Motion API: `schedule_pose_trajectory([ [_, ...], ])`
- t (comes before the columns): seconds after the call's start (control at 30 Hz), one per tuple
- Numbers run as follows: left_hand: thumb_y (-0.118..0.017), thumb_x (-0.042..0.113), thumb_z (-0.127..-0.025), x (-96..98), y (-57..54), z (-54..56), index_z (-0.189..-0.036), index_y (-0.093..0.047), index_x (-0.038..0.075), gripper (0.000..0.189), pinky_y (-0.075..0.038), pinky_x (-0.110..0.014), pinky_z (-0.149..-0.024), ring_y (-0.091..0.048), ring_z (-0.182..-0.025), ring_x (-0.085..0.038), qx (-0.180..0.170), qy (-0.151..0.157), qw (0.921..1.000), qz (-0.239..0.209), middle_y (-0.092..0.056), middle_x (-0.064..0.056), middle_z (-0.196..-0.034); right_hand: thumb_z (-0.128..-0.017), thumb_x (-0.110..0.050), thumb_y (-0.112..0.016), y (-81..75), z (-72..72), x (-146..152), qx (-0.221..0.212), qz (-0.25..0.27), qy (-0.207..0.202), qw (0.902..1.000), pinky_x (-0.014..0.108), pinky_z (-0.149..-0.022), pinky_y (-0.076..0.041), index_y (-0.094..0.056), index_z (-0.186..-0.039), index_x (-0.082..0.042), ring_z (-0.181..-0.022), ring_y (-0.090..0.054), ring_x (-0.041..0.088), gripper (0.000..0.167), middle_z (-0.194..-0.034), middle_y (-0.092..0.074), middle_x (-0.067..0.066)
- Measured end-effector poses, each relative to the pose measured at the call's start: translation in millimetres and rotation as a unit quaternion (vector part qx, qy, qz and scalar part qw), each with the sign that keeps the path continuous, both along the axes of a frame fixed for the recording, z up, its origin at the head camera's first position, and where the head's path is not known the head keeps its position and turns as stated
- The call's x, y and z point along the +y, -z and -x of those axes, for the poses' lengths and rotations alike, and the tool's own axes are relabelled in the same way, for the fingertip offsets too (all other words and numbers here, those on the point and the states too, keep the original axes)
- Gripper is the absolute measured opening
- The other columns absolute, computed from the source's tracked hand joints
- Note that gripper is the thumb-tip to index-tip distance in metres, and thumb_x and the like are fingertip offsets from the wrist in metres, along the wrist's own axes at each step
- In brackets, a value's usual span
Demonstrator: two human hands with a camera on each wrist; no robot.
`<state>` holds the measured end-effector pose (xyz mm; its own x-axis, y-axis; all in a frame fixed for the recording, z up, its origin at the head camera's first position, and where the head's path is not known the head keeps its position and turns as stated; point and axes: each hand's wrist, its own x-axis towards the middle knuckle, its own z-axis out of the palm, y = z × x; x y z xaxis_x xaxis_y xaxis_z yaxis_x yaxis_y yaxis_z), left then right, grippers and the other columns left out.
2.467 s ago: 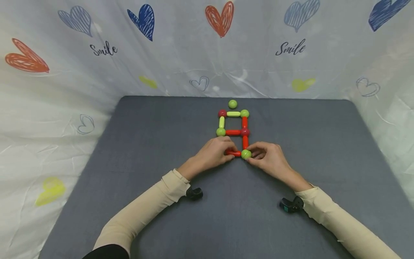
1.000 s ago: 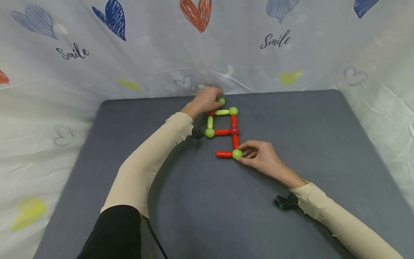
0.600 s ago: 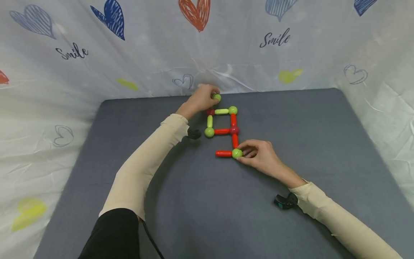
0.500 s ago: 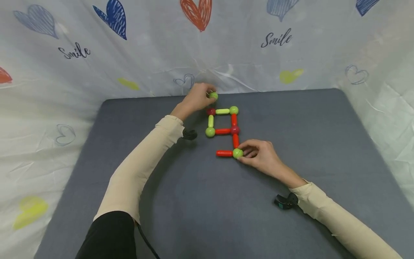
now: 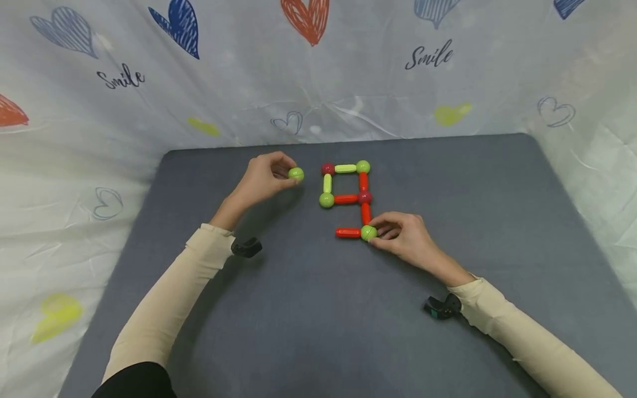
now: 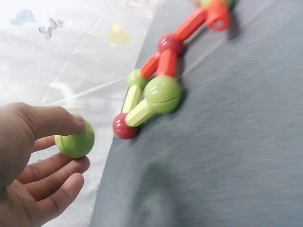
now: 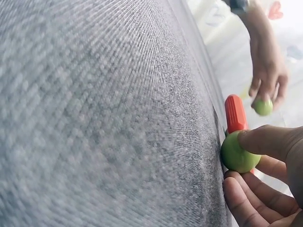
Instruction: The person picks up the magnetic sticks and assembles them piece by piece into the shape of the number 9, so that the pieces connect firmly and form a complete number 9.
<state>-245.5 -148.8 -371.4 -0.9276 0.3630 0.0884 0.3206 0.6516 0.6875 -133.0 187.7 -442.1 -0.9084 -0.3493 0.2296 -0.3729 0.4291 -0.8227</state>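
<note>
My left hand [image 5: 264, 178] pinches a loose green ball [image 5: 296, 174] between thumb and fingers, raised over the table to the left of the build. The left wrist view shows that ball [image 6: 75, 140] apart from everything else. My right hand [image 5: 405, 237] grips the green corner ball [image 5: 369, 232] at the near end of the build. From this corner a red rod [image 5: 348, 232] points left with its other end free, and another red rod [image 5: 366, 213] runs up to a dark red ball [image 5: 365, 197]. Beyond it, yellow-green and red rods with balls at the corners form a square.
The grey table [image 5: 298, 309] stretches around the build, its far edge close behind the square. A white curtain [image 5: 239, 99] printed with hearts hangs behind. Black wrist cameras [image 5: 247, 247] hang below both cuffs.
My left hand let go near the free red rod, reached to the far edge, picked up the loose green ball and carried it left and nearer. My right hand stayed on the corner ball.
</note>
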Motion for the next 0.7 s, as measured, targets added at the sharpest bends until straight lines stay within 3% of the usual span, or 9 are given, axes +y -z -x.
schedule_pose_trajectory([
  [0.17, -0.084, 0.013, -0.083, -5.2, 14.1, -40.2, -0.108, -0.069, 0.010, 0.029, -0.056, -0.035, -0.077, -0.068, -0.091, -0.018, -0.005, 0.034, 0.9994, -0.011, -0.070, -0.003, -0.101, -0.076, -0.005, -0.088, -0.7, -0.2, -2.4, -0.005, -0.004, 0.004, 1.0000, 0.028, -0.065, -0.057, -0.076, -0.104, -0.010, -0.076, -0.069, 0.016, 0.031, -0.091, -0.072, 0.003],
  [0.33, -0.085, 0.012, -0.082, 7.7, 31.7, -71.2, -0.107, -0.070, 0.012, 0.029, -0.056, -0.032, -0.077, -0.067, -0.092, -0.014, 0.001, 0.072, 0.9973, -0.016, -0.068, 0.001, -0.103, -0.075, -0.004, -0.088, -2.8, 0.0, -1.4, -0.005, -0.009, 0.008, 0.9999, 0.029, -0.065, -0.057, -0.077, -0.104, -0.010, -0.076, -0.069, 0.016, 0.031, -0.091, -0.073, 0.003],
  [0.5, -0.085, 0.014, -0.081, 24.8, 43.7, -87.2, -0.106, -0.071, 0.013, 0.029, -0.055, -0.029, -0.074, -0.066, -0.089, -0.011, 0.012, 0.103, 0.9945, -0.018, -0.067, 0.004, -0.100, -0.076, -0.005, -0.088, -3.2, 0.1, -1.8, -0.005, -0.012, 0.009, 0.9999, 0.028, -0.065, -0.057, -0.077, -0.104, -0.010, -0.076, -0.069, 0.016, 0.031, -0.090, -0.073, 0.002],
  [0.7, -0.087, 0.014, -0.080, 37.5, 53.1, -93.2, -0.104, -0.071, 0.014, 0.029, -0.053, -0.026, -0.070, -0.065, -0.086, -0.010, 0.016, 0.113, 0.9931, -0.025, -0.067, 0.005, -0.097, -0.076, -0.005, -0.088, -3.0, -1.7, -3.1, -0.009, -0.010, 0.008, 0.9999, 0.028, -0.065, -0.057, -0.077, -0.104, -0.009, -0.077, -0.070, 0.017, 0.031, -0.091, -0.073, 0.003],
])
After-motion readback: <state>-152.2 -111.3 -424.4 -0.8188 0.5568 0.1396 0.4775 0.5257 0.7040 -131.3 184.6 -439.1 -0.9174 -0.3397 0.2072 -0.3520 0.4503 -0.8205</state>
